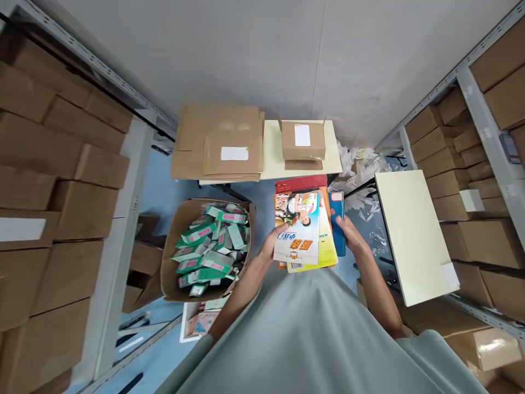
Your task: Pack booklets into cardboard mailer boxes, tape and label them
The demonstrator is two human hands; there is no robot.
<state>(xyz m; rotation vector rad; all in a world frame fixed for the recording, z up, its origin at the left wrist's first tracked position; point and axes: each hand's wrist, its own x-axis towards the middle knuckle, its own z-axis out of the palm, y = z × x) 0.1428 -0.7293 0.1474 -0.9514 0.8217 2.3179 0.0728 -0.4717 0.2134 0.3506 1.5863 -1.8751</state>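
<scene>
Grey-green shirt [311, 339], worn by person, nearest cam. Bklet stack, fanned, held upright-ish before shirt, btwn both hands: 1 white-and-blue bklet [297, 238] on top, w/ pictured cover; 1 yellow bklet [327, 249] behind, offset to R; 1 red bklet [301, 184], top edge showing; 1 blue book [338, 216], far R of stack. L hand [269, 243]: narrow grip on L edge of stack, thumb on top cover. R hand [348, 230]: closed on R edge of blue book. Lge open carton [169, 268], L of stack: full of green boxes [211, 246], jumbled. Cream table [273, 148], beyond stack: flat cardbd [191, 158] on L, sm. carton [303, 142] w/ white label on R. Cream board [414, 235], R side. Shelved cartons [86, 208], both sides.
</scene>
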